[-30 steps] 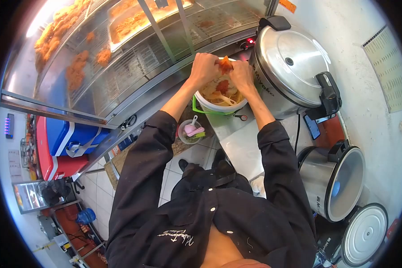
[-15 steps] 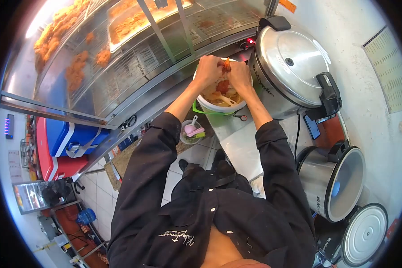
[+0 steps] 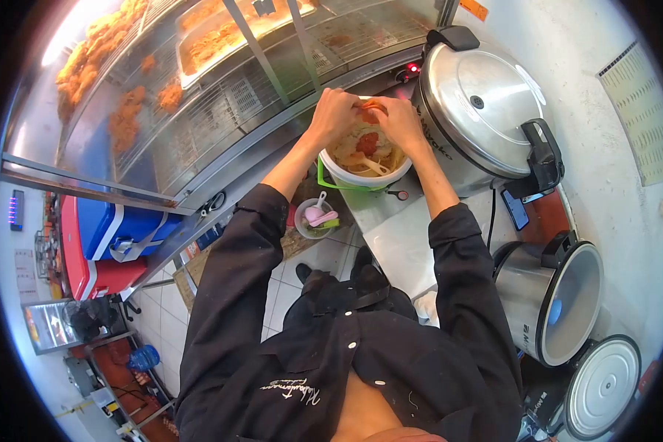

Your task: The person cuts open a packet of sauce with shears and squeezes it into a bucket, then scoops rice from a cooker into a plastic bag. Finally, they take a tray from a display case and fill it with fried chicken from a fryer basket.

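Both hands grasp an orange-red piece above a white bucket

The orange-red piece [image 3: 373, 105] is at the upper middle of the frame, raised over the far part of the white bucket [image 3: 352, 177]. It is small and partly covered by fingers, so I cannot tell exactly what it is. The left hand [image 3: 335, 118] and the right hand [image 3: 400, 127] come together on it, each grip closed on the piece with bent fingers.

The step in hand looks like two-handed squeezing or pulling of the piece above the bucket. As I judge it, the next move calls for both grips to stay close together and over the opening, so that anything coming loose drops inside the rim.

In the bucket, a red clump [image 3: 367, 142] sits on paler contents, with a pale utensil [image 3: 373, 166] lying just below it in the frame. A green handle [image 3: 320, 175] hangs at the bucket's left.

Farther out, a large lidded cooker [image 3: 486, 110] fills the upper right, near the right hand. The worktop [image 3: 399, 239] runs below the bucket, while a glass display cabinet [image 3: 191, 155] with orange-brown food takes the upper left. A small tub [image 3: 300, 221] with a pink scoop [image 3: 319, 216] is at the centre.
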Motion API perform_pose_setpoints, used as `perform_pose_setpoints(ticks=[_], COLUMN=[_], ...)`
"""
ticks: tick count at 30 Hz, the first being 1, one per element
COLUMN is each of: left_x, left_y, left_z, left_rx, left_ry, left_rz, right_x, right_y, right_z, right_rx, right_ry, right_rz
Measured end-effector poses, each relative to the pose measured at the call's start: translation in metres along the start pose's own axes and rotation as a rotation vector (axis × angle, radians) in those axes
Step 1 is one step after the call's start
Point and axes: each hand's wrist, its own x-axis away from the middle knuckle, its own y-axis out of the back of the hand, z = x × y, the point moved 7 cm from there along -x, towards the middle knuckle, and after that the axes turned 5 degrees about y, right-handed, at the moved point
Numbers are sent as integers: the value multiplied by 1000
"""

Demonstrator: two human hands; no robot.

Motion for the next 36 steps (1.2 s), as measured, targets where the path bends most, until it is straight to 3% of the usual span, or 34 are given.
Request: perform_pose_setpoints(ticks=[8,12,14,20,24,36], left_x=[2,1,0,0,2,-1], left_y=[-1,3,-4,1,2,-4], left_z=[4,-6,-2,-7,-5,-4], left_rx=[39,7,32,134,173,103], left_ry=[23,-20,-11,74,100,97], left_rz=[26,15,28,80,92,42], right_x=[1,-2,-4,-4,-6,-8], right_y=[-5,2,-3,-6,-4,-13], right_z=[0,16,12,5,2,9], right_rx=[246,173,211,340,277,407], right_ry=[-34,39,12,-5,-81,-70], right_rz=[46,72,153,136,188,273])
